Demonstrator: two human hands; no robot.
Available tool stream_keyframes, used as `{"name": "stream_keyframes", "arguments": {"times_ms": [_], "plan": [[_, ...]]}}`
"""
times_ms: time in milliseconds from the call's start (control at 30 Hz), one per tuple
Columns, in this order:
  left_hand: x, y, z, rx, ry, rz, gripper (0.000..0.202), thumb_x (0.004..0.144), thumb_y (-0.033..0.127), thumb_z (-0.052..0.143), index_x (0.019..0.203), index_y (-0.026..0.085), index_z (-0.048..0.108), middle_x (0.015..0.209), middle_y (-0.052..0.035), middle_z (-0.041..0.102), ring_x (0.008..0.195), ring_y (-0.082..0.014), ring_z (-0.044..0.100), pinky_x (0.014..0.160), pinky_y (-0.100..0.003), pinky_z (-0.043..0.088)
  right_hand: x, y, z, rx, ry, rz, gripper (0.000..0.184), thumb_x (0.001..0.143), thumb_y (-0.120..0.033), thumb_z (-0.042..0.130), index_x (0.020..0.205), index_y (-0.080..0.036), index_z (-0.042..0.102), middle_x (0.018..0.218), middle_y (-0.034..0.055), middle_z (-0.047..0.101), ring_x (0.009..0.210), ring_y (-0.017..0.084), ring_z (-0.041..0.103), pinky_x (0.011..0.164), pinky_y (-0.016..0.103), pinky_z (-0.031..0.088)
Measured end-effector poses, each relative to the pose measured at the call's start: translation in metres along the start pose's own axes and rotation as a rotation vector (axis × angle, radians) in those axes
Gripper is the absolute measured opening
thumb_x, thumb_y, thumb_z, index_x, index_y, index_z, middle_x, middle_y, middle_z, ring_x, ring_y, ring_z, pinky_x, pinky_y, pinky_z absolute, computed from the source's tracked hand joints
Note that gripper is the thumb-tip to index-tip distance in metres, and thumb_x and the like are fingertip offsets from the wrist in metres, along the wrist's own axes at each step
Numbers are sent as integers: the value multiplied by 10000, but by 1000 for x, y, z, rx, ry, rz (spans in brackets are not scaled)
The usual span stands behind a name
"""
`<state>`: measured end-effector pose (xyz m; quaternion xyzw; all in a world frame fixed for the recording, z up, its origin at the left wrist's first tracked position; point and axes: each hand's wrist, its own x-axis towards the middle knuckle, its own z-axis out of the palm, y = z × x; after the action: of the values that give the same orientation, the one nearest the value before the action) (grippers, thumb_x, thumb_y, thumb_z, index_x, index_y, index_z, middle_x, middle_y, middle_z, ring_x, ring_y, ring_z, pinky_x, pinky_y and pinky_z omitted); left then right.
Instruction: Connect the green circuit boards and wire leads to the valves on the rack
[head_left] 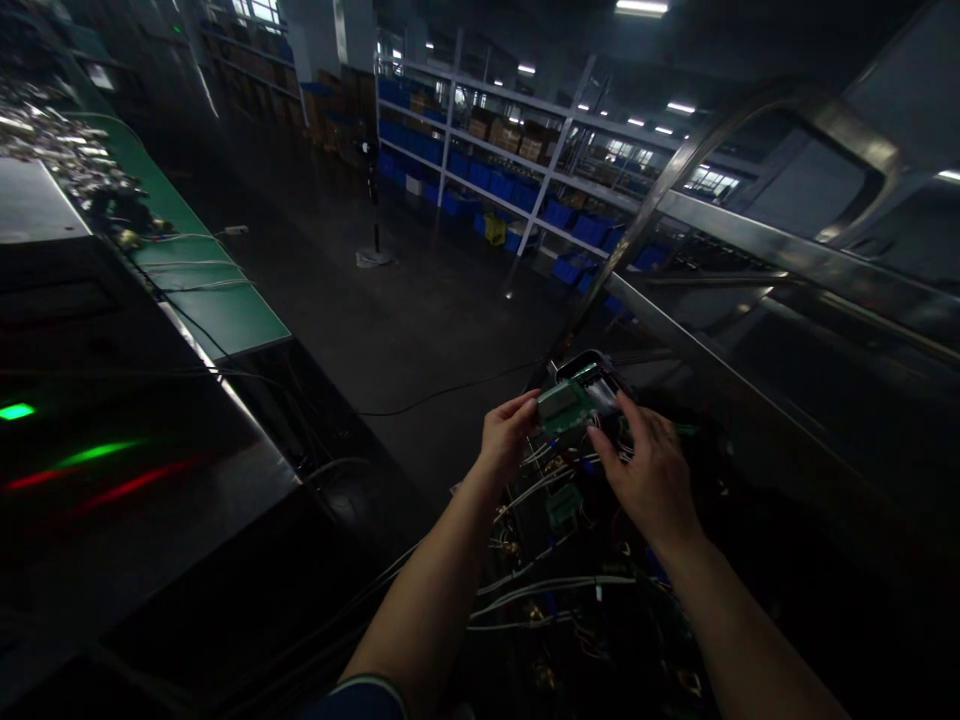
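Observation:
A small green circuit board (564, 405) sits over a dark open housing (592, 372) in front of me. My left hand (507, 436) pinches the board's left edge with thumb and fingers. My right hand (651, 472) rests fingers-down on the board's right side and the housing, its fingertips partly hidden. Below the hands lies a tangle of white wires (540, 590) with brass fittings and another small green board (562, 505).
A green conveyor table (202, 290) with loose metal parts runs along the left. A dark machine top (112, 470) shows green and red light reflections. A steel frame (750, 240) slants on the right. Shelves with blue bins (525, 190) stand across the floor.

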<state>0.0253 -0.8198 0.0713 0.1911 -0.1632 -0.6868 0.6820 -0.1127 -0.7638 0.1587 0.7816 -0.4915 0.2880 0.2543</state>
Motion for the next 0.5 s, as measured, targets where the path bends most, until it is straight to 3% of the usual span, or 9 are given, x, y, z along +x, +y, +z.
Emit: {"name": "stream_keyframes", "arguments": {"times_ms": [167, 333, 500], "plan": [[0, 7, 12, 173, -94, 50, 358, 575, 348, 796, 852, 128, 742, 663, -20, 667, 550, -77, 495, 566, -216, 384, 5, 3, 9, -26, -29, 60, 482, 900, -473, 414, 1154, -92, 566, 890, 139, 655, 873, 269, 562, 798, 428, 475], [0, 9, 18, 210, -92, 41, 348, 574, 339, 788, 843, 122, 744, 647, -20, 659, 555, -78, 485, 547, -207, 363, 1, 4, 12, -70, -32, 81, 424, 910, -417, 380, 1026, -101, 637, 828, 135, 641, 823, 263, 564, 764, 409, 473], [2, 6, 18, 209, -91, 12, 368, 566, 349, 787, 851, 121, 741, 654, -19, 656, 555, -83, 491, 551, -218, 373, 1, 5, 13, -42, -43, 121, 398, 879, -441, 440, 1032, -129, 633, 842, 122, 636, 837, 262, 563, 782, 416, 465]]}}
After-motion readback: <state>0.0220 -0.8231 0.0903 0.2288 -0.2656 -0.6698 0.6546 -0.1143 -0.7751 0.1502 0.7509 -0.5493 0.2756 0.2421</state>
